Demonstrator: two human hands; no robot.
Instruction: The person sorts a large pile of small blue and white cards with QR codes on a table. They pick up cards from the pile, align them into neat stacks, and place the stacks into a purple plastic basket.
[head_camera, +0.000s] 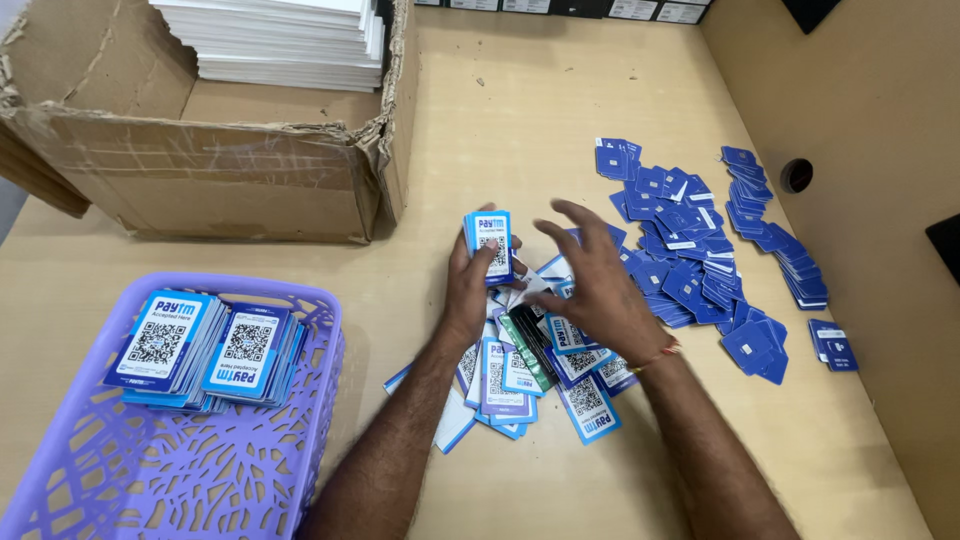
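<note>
You are mid-gathering: your left hand (470, 285) has its fingers clamped on a card stack (489, 243); your right hand (598, 285), fingers spread apart, hovers over the loose cards (530, 375) beneath them, which I judge need squaring onto the stack.

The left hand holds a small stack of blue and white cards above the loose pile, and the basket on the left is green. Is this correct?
Not quite: the basket is purple, not green, as the head view shows. The left hand does hold a small stack of cards above the loose pile.
</note>
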